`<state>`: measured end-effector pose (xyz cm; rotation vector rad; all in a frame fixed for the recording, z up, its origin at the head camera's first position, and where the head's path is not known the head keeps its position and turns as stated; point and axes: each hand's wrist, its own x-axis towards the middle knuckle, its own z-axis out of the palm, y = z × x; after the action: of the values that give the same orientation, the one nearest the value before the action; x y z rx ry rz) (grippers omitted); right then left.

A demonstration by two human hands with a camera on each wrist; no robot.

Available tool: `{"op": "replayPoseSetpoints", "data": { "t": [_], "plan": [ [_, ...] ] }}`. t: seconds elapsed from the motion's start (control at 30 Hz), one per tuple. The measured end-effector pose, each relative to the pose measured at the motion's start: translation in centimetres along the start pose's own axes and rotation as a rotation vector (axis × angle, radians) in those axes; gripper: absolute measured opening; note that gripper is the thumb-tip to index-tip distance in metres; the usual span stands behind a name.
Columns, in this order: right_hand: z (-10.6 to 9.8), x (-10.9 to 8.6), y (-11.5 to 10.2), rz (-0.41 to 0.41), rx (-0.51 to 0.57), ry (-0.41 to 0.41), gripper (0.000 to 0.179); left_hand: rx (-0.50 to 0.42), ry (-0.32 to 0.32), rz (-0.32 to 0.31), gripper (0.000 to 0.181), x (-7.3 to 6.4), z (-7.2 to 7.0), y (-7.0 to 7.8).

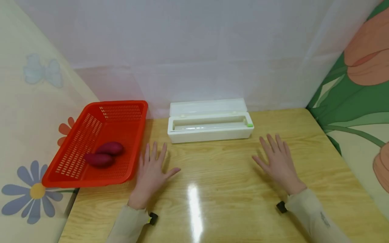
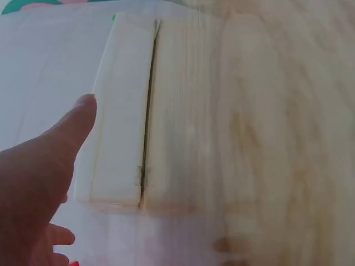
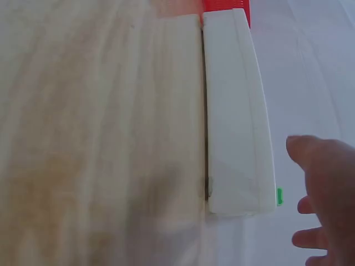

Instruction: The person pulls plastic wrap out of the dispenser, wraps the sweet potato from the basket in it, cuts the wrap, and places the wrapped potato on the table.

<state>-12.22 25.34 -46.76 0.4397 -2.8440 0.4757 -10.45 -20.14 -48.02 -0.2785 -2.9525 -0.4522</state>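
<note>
— Are you holding anything?

— No. My left hand (image 1: 151, 173) is spread wide, thumb out, nothing in it. My right hand (image 1: 278, 163) is spread and bare too, well apart from the left. Whether either palm touches the surface (image 1: 222, 175), I can't tell.

— Where are the things, then?

— The white box (image 1: 209, 135) sits ahead of my hands, in the gap between them, its long side towards me. Its lid (image 1: 208, 107) stands up at the back, and a green bit (image 1: 250, 125) shows at the end nearer my right hand. Something clear lies inside, but I can't make out what. The red basket (image 1: 88, 183) is just to the left of my left hand, with two sweet potatoes (image 1: 110, 147) lying together in it.

— So how far along are you?

— The lid is up and both sweet potatoes are in the basket. With my hands bare, I'd judge I'm between steps. What's left, I can't tell, beyond the lid not being down.
</note>
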Motion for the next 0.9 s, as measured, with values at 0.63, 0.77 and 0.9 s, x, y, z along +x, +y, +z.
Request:
{"op": "replayPoseSetpoints", "data": {
  "t": [0.63,0.77,0.9],
  "plan": [
    [-0.9,10.3,1.1,-0.246,0.172,0.190,0.021,-0.470,0.302,0.095,0.033,10.5,0.5,1.5],
    [-0.7,11.9,1.1,-0.200,0.164,0.025,0.022,-0.453,0.259,0.059,0.032,11.6,0.2,1.4],
    [-0.4,12.9,1.1,-0.161,0.156,-0.096,0.024,-0.451,0.219,0.058,0.030,12.4,-0.1,1.2]
  ]
}}
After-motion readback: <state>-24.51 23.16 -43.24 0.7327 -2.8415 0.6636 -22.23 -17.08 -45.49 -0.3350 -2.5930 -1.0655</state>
